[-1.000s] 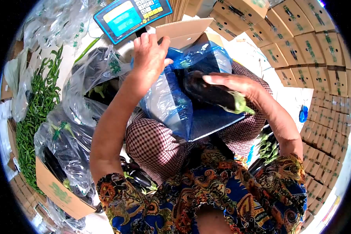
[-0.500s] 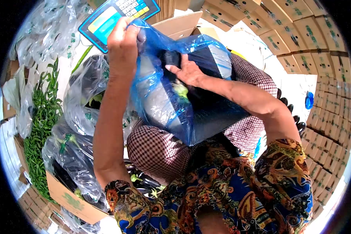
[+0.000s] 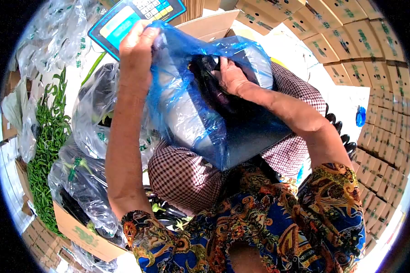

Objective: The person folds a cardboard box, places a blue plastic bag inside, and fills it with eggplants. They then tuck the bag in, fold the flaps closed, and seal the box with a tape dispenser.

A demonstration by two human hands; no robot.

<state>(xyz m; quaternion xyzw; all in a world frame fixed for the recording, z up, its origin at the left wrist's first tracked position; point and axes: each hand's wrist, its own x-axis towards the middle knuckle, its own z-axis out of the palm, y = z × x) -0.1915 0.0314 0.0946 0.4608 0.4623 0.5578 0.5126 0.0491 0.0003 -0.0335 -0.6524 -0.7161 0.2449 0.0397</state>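
Note:
A translucent blue plastic bag [image 3: 182, 107] lies wide-mouthed over my lap, between my checkered knees. My left hand [image 3: 139, 41] is closed on the bag's upper left edge, beside the scale's display. Inside the opening, my right hand [image 3: 232, 77] rests against dark eggplants [image 3: 214, 93], its fingers bent around the upper part of one. The fingertips are partly lost against the dark skin. The lower ends of the eggplants sink into the shadow of the bag.
A blue scale display [image 3: 123, 25] stands at the top. Green chili peppers [image 3: 48, 150] lie left, beside clear bags [image 3: 84, 168] of eggplants and an open carton [image 3: 89, 236]. More eggplants [image 3: 339, 125] lie beyond my right knee. Stacked cartons [image 3: 351, 41] line the right.
The green stem end seen in the bag is no longer visible, and a dark eggplant lies there. My right hand has shifted slightly right; my left hand moved slightly left with the bag's edge.

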